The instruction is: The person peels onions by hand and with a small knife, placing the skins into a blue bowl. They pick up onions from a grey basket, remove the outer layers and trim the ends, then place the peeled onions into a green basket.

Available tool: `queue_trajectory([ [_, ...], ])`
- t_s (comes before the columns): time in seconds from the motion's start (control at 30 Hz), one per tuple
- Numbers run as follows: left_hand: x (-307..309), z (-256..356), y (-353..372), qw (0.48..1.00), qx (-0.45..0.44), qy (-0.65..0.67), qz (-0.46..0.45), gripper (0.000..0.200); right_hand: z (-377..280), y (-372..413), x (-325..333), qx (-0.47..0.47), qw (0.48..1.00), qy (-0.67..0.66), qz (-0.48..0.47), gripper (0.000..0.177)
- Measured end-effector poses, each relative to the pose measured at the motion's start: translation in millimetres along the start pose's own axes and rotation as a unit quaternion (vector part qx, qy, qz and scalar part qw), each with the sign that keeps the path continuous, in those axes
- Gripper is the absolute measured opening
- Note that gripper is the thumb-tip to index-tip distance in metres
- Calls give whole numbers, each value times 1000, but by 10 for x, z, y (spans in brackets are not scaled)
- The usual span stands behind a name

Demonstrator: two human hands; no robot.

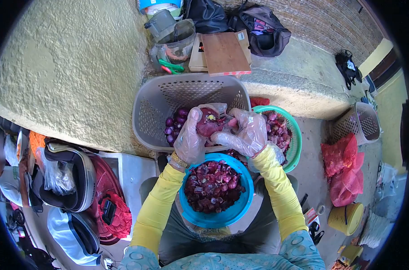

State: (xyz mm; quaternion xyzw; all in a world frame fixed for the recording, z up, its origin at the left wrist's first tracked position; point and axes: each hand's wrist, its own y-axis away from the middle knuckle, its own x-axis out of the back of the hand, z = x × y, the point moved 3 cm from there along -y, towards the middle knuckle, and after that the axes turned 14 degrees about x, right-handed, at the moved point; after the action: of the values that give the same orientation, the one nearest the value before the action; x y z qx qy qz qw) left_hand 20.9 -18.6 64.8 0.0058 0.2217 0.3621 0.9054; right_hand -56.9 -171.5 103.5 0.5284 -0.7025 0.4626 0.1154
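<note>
My left hand (pixel 189 140), in a clear plastic glove, holds a large red onion (pixel 210 122) above the near rim of a grey perforated basket (pixel 143 101). A pale cut spot shows on the onion's top. My right hand (pixel 247 132), also gloved, is closed at the onion's right side; what its fingers pinch is hidden. Inside the basket lie several purple onions (pixel 182 116). Below my hands stands a blue basin (pixel 246 200) filled with onion skins and pieces (pixel 213 186). To the right, a green colander (pixel 296 153) holds more reddish onion pieces, partly behind my right hand.
A brown board (pixel 226 53) rests on a box behind the basket. On the right are red mesh bags (pixel 344 173), a yellow bucket (pixel 345 218) and another grey basket (pixel 364 121). A helmet (pixel 65 175) and a red bag (pixel 114 216) lie at the left.
</note>
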Motion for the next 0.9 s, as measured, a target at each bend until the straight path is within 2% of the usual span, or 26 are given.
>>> queue_trajectory([
  [0.07, 89, -91, -31, 995, -30, -85, 46, 57, 2, 1, -43, -6, 1000, -12, -5, 53],
  [0.13, 124, -134, -40, 993, -27, -104, 52, 58, 40, 22, -117, 0, 999, -43, -1, 40],
  [0.2, 128, -143, -38, 990, -24, -124, 56, 59, 64, 21, -169, 1, 999, -38, 0, 39],
  [0.27, 104, -143, -32, 997, 25, -58, 47, 58, 78, 24, -180, 3, 999, -33, 1, 39],
  [0.37, 55, -132, -52, 999, 22, -33, 34, 61, 124, 69, -176, -57, 992, -97, -56, 41],
  [0.4, 39, -145, -67, 999, 23, -34, 34, 61, 104, 69, -172, -51, 991, -115, -54, 42],
  [0.47, 26, -194, -99, 996, 42, 60, 52, 65, 76, 83, -193, -47, 989, -133, -53, 43],
  [0.57, 53, -161, -144, 989, 72, 115, 55, 69, 67, 135, -235, -12, 993, -98, -64, 46],
  [0.6, 122, -175, -189, 996, 32, 20, 81, 71, 86, 164, -267, 20, 992, -100, -80, 47],
  [0.63, 175, -218, -221, 996, 32, 20, 81, 71, 108, 195, -302, 52, 989, -102, -95, 47],
  [0.7, 194, -168, -228, 988, -28, -117, 100, 71, 125, 232, -285, 86, 987, -86, -109, 47],
  [0.73, 120, -147, -202, 984, 52, 173, 12, 69, 92, 229, -231, 98, 984, -50, -139, 48],
  [0.77, 119, -126, -189, 984, 52, 173, 12, 69, 74, 233, -207, 109, 979, -14, -169, 48],
  [0.83, 108, -107, -173, 979, 64, 189, -34, 64, 142, 279, -279, 127, 980, -14, -155, 50],
  [0.9, 102, -108, -179, 978, 68, 195, -35, 62, 156, 290, -326, 160, 982, -41, -91, 54],
])
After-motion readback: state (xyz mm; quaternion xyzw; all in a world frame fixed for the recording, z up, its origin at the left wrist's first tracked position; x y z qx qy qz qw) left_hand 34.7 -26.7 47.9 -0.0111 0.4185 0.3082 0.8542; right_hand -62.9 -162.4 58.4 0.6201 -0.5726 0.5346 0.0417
